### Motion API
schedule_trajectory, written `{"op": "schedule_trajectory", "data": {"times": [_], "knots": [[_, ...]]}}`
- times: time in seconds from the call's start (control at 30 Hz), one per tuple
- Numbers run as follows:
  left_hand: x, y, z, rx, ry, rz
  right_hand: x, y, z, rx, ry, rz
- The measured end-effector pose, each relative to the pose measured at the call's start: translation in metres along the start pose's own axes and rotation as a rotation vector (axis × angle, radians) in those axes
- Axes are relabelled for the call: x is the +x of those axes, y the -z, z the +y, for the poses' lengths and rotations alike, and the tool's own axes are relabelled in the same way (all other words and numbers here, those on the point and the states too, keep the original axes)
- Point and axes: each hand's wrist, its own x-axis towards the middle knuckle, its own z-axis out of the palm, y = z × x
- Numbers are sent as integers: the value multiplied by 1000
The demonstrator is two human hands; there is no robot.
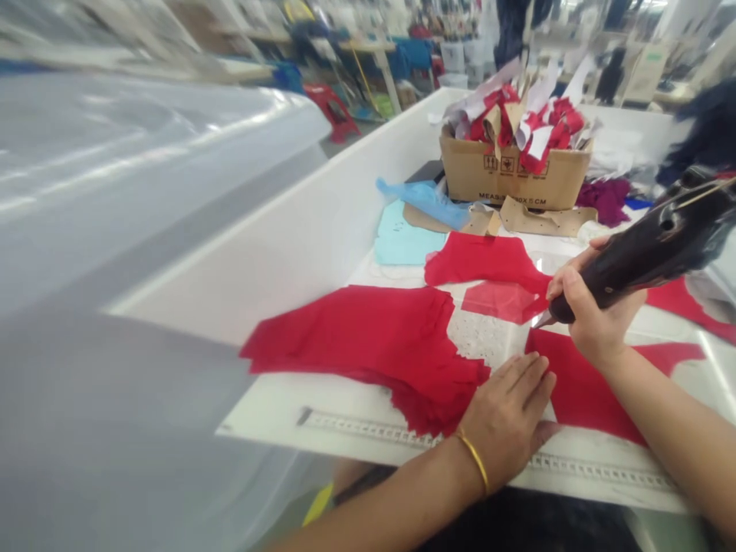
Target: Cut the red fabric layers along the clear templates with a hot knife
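Note:
My right hand [601, 326] is wrapped round a thick black cylindrical tool [649, 249] whose pointed metal tip slants down to the left. That tip sits at the upper left corner of a flat red fabric piece [598, 391]. My left hand [506, 410], with a yellow bangle at the wrist, lies flat, fingers stretched out, at the left edge of this piece. Left of it a stack of red fabric pieces [362, 333] is spread, its right edges uneven. Farther back lies another red piece [483, 258]. The tool's exact kind is unclear.
A measuring tape strip [368, 426] runs along the table's front edge. At the back stands a cardboard box [517, 180] heaped with red and white scraps. Light-blue pattern sheets [405, 241] and brown card strips [546, 218] lie before it. A white side wall [276, 238] bounds the left.

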Motion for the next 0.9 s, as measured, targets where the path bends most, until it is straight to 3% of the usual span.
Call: {"op": "schedule_trajectory", "data": {"times": [0.3,0.6,0.9], "knots": [[5,3,3,14,-11,60,0,-3,3,44,19,42],[-2,13,13,-37,-54,37,-18,-4,-28,101,-19,-19],[-6,11,15,-33,-55,48,-20,-10,-20,72,22,-20]]}}
